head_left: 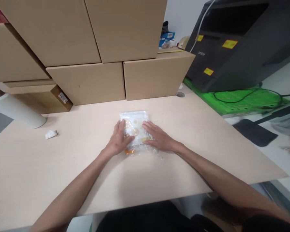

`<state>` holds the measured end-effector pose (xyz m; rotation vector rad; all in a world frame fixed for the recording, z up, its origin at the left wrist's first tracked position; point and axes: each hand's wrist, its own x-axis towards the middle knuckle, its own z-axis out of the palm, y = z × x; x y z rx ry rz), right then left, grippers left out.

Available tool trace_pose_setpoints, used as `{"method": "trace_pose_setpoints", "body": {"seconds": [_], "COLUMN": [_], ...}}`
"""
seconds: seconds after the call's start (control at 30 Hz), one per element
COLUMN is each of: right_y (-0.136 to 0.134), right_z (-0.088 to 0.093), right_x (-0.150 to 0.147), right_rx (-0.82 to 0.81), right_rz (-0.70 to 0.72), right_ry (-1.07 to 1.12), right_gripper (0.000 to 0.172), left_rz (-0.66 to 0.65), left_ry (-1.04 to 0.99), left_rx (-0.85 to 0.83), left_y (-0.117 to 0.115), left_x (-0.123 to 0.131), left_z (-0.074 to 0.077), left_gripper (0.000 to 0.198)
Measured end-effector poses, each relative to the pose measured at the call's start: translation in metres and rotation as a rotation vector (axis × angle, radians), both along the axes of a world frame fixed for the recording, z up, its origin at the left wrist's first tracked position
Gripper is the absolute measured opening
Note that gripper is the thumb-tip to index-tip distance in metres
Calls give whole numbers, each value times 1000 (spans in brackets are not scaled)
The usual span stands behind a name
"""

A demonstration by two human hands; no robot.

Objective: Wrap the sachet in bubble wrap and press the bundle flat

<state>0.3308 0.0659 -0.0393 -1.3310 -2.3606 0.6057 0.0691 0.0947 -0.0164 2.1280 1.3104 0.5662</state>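
Note:
A clear plastic bag (135,120) with pale round pieces and something orange inside lies flat on the light wooden table (183,145), near its middle. My left hand (119,138) rests flat on the bag's left side, fingers apart. My right hand (158,137) lies flat on the bag's right side, fingers spread and pointing left. Both palms press down on the bag; neither hand is curled around it.
Stacked cardboard boxes (91,77) line the table's far edge. A white roll (16,109) lies at the left, with a small crumpled white scrap (50,134) near it. A black printer (234,42) stands on a green mat (241,100) at the right, with cables.

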Motion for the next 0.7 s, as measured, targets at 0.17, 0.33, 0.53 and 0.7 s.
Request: {"method": "trace_pose_setpoints", "body": {"seconds": [0.17, 0.33, 0.53, 0.7], "right_y": [2, 0, -5, -12], "right_z": [8, 19, 15, 26], "right_x": [16, 33, 24, 31], "right_rx": [-139, -215, -179, -76], "right_rz": [49, 22, -2, -229], "right_ry": [98, 66, 41, 59], "right_gripper": [95, 107, 104, 82], "left_rz": [-43, -56, -97, -100], "left_ry": [-4, 81, 37, 75], "left_rx": [-147, -41, -60, -54], "left_y": [1, 12, 13, 11], "left_x": [-2, -5, -6, -7], "left_z": [-6, -7, -12, -12], "left_gripper": [123, 130, 132, 129]}}
